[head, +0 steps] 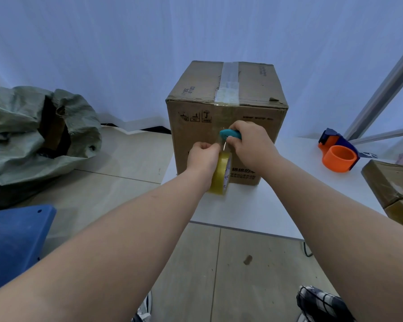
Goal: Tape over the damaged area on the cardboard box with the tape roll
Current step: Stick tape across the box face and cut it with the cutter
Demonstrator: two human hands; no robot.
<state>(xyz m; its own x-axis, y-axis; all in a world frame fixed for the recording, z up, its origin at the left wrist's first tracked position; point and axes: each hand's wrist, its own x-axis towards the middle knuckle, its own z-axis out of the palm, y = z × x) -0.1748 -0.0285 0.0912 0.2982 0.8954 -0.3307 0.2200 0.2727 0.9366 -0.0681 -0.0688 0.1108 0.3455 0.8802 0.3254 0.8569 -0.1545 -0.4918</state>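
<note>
A brown cardboard box stands upright on a white table, with clear tape running over its top and down its front face. My left hand grips a yellowish tape roll held against the lower front of the box, its fingers pinching the stretched tape. My right hand is shut on a teal utility knife, whose blade meets the tape strip just above the roll.
An orange and blue tape dispenser lies on the table to the right. Flattened cardboard sits at the right edge. A grey-green woven sack lies on the floor at left, a blue plastic piece below it.
</note>
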